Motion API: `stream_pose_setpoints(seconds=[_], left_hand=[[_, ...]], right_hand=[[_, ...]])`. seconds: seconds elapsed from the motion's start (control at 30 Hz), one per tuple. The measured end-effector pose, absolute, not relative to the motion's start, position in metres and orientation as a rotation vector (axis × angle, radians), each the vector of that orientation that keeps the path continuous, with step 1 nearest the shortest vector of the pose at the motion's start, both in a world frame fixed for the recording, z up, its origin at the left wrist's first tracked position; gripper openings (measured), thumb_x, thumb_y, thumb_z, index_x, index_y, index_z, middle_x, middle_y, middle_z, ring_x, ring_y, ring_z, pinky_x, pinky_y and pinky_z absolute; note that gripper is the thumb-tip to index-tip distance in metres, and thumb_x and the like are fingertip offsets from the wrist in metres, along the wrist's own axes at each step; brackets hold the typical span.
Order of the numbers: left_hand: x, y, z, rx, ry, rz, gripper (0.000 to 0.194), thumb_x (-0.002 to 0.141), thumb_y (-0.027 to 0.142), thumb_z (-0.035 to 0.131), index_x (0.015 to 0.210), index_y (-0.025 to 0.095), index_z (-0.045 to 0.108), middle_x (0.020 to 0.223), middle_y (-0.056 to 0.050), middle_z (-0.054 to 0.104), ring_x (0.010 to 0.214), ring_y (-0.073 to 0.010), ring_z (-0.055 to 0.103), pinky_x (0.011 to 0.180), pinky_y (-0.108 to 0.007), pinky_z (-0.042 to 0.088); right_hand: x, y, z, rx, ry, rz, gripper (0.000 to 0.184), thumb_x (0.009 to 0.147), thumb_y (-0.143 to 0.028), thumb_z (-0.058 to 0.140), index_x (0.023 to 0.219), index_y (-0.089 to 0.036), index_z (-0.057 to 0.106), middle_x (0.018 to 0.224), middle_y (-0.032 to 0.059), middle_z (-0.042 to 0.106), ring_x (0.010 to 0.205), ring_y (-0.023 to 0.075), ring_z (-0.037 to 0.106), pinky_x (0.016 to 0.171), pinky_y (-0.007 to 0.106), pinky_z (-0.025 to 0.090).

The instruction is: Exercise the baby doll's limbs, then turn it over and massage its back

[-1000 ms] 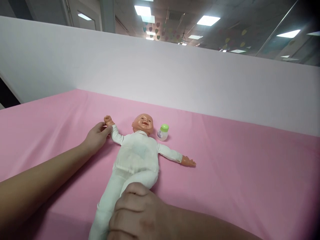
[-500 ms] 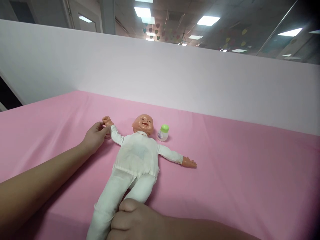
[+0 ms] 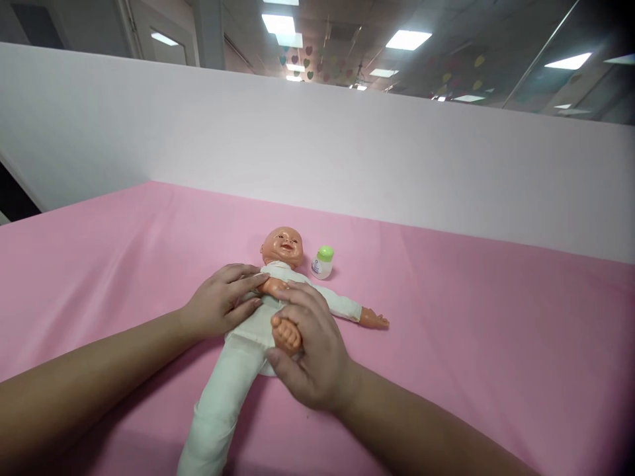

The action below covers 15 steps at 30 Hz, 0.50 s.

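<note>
A baby doll (image 3: 225,390) with a white cloth body lies face up, its head pointing away from me. My left hand (image 3: 221,301) is closed on the doll's arm at the left, which lies folded across the chest with the doll's hand (image 3: 272,285) on top. One leg is bent up, and my right hand (image 3: 320,354) is wrapped round its foot (image 3: 286,335), toes showing between thumb and fingers, over the belly. The doll's other arm (image 3: 342,304) stretches out to the right. Most of the bent leg is hidden behind my right hand.
A small clear jar (image 3: 322,264) with a green lid stands right of the doll's head. Pink cloth (image 3: 471,344) covers the surface. A white panel (image 3: 347,152) rises along the back, with a glass wall and lit ceiling beyond.
My left hand has brought the doll's left-side arm from stretched out to across its chest. My right hand has raised the foot from the bottom of the view to the belly, bending the leg.
</note>
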State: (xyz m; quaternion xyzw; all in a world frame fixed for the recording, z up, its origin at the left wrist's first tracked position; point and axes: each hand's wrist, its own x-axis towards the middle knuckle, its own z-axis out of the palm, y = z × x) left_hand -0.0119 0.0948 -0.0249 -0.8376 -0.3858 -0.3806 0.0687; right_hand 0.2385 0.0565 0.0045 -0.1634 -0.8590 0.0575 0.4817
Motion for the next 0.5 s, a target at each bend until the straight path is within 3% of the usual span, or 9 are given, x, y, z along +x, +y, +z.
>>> stream_pose_setpoints(seconds=[0.2,0.5], left_hand=[[-0.014,0.096,-0.023,-2.583,-1.134,-1.036,0.044,0.102,0.03,0.059,0.146,0.024,0.062,0.138,-0.013,0.066,0.127,-0.0295,0.062,0.11,-0.049,0.05],[-0.017,0.099,-0.024,-2.504,-1.523,-1.256,0.041,0.101,0.043,0.061,0.138,0.025,0.067,0.134,-0.008,0.072,0.123,-0.0291,0.064,0.105,-0.043,0.052]], right_hand=[[0.239,0.081,-0.002,-0.523,-2.076,0.358,0.036,0.099,-0.048,0.064,0.124,-0.022,0.062,0.131,0.0136,0.068,0.127,0.0309,0.062,0.111,0.055,0.049],[0.239,0.078,0.0,-0.418,-2.039,0.264,0.053,0.096,-0.071,0.061,0.116,-0.022,0.064,0.123,0.0137,0.072,0.12,0.0306,0.065,0.107,0.053,0.052]])
